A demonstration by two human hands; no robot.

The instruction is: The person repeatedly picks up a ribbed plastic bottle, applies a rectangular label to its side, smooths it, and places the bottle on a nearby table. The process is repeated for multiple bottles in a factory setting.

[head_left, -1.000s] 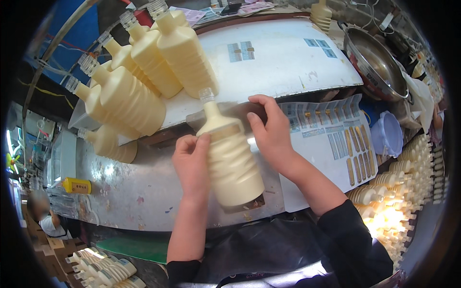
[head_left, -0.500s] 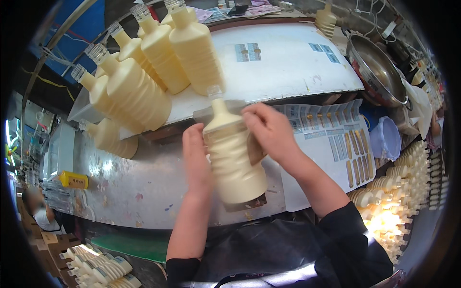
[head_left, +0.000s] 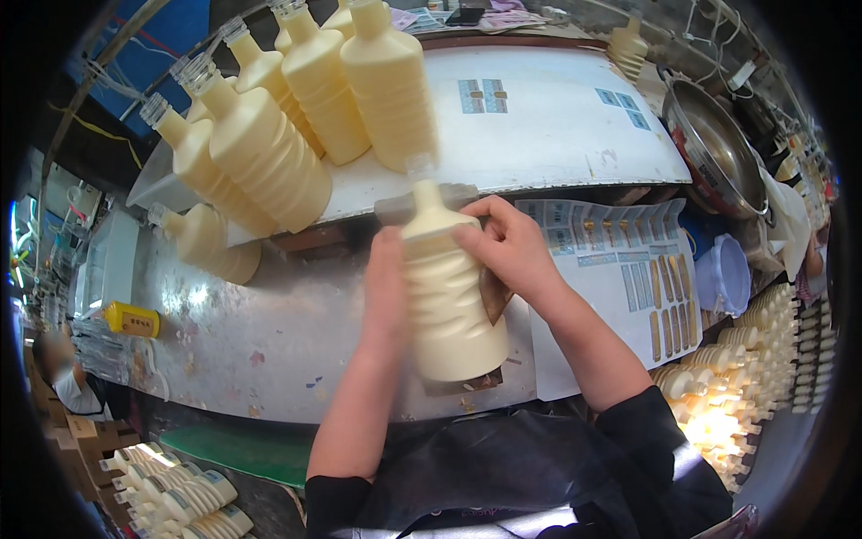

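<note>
On the left, cream bottles (head_left: 386, 90) with rounded shoulders and clear threaded necks are crowding the edge of a smooth white surface (head_left: 548, 108), and below them a scuffed, speckled metal table (head_left: 269, 350) is catching the light. The left hand (head_left: 386, 283) is lying along the near bottle's left side; its fingers are showing as a blur, so I can't tell whether they're gripping. The near bottle (head_left: 453, 301) is sitting over the table between both hands, its pale-yellow body rippling in wavy ridges above a smooth base, a thin greyish band crossing its sloping shoulder. The right hand (head_left: 516, 247) is bending at that shoulder's right end, thumb touching it; whether the fingers are clasping, I can't tell. Farther right, a white sheet (head_left: 597, 296) is carrying gold and blue-grey strips (head_left: 673, 287), and a pale-blue plastic pail (head_left: 723, 274) is standing just beyond.
</note>
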